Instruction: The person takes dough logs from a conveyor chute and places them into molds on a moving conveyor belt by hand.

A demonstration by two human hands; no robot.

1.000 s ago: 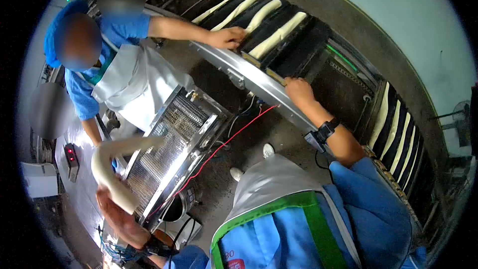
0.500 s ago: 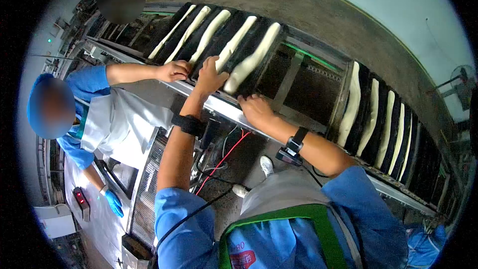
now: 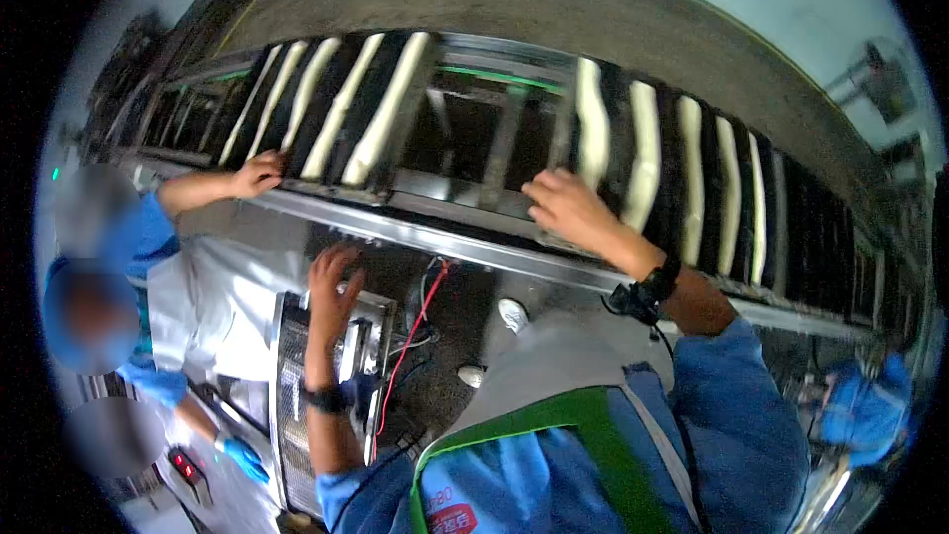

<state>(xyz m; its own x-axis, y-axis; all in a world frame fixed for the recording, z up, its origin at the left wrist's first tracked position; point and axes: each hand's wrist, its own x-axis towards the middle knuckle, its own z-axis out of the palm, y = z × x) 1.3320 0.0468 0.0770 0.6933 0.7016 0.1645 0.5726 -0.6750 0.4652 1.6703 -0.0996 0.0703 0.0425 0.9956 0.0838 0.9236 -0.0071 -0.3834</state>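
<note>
Long pale dough strips lie in dark tray slots on a metal conveyor (image 3: 474, 255). One set of trays, with a strip (image 3: 390, 109) at its right end, sits at the left. A second set, with a strip (image 3: 592, 124) at its left end, sits at the right. My right hand (image 3: 573, 206) is at the near left corner of the right set, fingers apart, with nothing seen in it. My left hand (image 3: 333, 282) hangs empty in front of the conveyor, fingers apart, over the perforated metal machine.
A co-worker in a white apron (image 3: 222, 307) stands at the left, one bare hand (image 3: 259, 175) at the left trays and one blue-gloved hand (image 3: 243, 457) over a metal table. A red cable (image 3: 403, 344) hangs below the conveyor. Another person in blue (image 3: 870, 410) is at the lower right.
The dough strip hanging from my left hand a second ago now lies in the left set's end slot. My left hand has drawn back, and my right hand has moved to the right set of trays.
</note>
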